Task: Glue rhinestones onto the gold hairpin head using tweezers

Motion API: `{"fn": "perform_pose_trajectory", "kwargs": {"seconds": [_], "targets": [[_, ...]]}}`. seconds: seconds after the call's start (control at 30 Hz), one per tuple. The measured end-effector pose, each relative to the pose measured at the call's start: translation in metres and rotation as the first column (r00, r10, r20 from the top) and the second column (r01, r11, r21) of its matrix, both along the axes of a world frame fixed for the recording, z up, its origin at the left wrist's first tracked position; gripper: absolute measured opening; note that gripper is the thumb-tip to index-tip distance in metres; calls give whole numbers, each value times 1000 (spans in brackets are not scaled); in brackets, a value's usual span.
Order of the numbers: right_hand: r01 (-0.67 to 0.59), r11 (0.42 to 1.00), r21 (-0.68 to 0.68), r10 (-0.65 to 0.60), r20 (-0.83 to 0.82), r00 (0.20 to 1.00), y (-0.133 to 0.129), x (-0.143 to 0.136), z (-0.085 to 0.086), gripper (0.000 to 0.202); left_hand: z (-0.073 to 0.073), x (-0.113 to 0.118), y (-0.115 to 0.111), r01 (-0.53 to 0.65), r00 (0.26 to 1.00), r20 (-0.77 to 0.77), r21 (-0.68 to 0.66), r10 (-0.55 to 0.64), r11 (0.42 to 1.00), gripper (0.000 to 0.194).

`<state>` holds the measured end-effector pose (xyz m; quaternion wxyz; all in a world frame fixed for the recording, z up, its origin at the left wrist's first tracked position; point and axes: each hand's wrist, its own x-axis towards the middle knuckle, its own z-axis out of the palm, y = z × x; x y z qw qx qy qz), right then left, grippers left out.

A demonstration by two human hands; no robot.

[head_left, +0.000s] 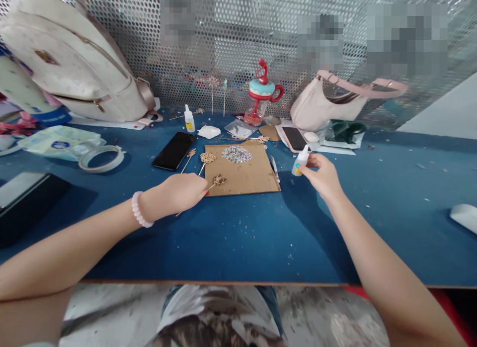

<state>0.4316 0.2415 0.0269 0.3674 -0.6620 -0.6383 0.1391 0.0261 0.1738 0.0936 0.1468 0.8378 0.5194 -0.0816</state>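
Note:
My left hand (188, 190) is closed around the thin stem of a gold filigree hairpin (219, 179), whose ornate head lies over the lower left of a cardboard piece (242, 180). Two more gold hairpins are beside that hand; one has a round openwork head (207, 158). On the cardboard is a round pile of glittering rhinestones (236, 154). My right hand (322, 174) grips a small white glue bottle (300, 161) with a yellow label, held upright right of the cardboard. A white-handled tweezer-like tool (275, 169) lies at the cardboard's right edge.
Behind the cardboard are a black phone (174, 150), a second glue bottle (189, 119), a red-lidded cup (261, 96) and a pink phone (294, 139). A tape roll (101, 159) and backpack (82, 63) are left; a pink handbag (316, 106) stands back right. The blue table (238, 242) ends near my lap.

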Motion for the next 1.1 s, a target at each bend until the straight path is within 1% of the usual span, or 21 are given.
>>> {"fn": "perform_pose_trajectory", "kwargs": {"seconds": [0.1,0.23,0.5,0.7,0.83,0.93,1.1], "targets": [[4,1000,4,-4,-2,1000,0,1,1,31,2,-6,1,30,998,-48,7,-29,1000,32],[14,1000,-1,-14,-8,1000,1,4,1,31,5,-9,0,85,992,-97,7,-84,996,25],[19,1000,-9,-19,4,1000,3,6,-1,31,0,-19,-3,177,975,-141,36,-171,983,23],[22,1000,6,-22,5,1000,5,8,-4,31,8,-25,-14,223,960,-183,43,-212,974,19],[24,1000,14,-24,6,1000,6,10,-6,31,13,-28,-18,225,953,-220,54,-208,973,18],[29,999,18,-29,9,1000,7,11,-7,31,13,-29,-17,210,952,-242,74,-187,975,19],[27,999,36,-28,12,1000,9,14,-11,32,7,-26,-16,202,960,-215,101,-177,974,23]]}}
